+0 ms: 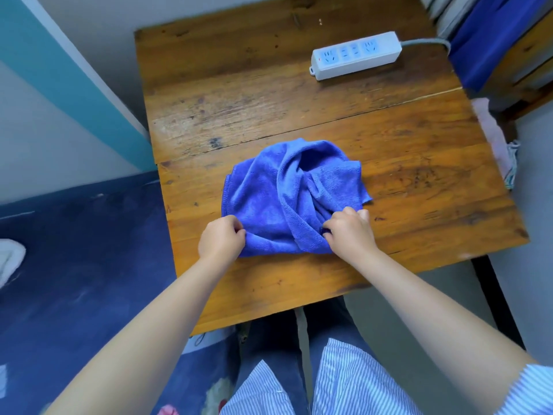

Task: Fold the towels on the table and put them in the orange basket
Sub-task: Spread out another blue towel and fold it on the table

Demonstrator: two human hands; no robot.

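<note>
Both hands pinch the near edge of the crumpled blue towel (287, 199): the left hand (221, 239) at its near-left corner, the right hand (350, 229) with fingers curled, seemingly into a fold. The towel lies bunched on the wooden table (419, 181), stretching away from the hands.

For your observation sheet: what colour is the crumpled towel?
Blue; the towel shows best in the head view.

We see soft, even daylight with no harsh glare. The desk (299, 94) carries a pale sheen across its worn far boards, and only faint shadows lie under the blue towel (287, 199). The centre is sharp. The wide lens bends the desk's edges, and the corners blur, most at the right edge and the lower left.
</note>
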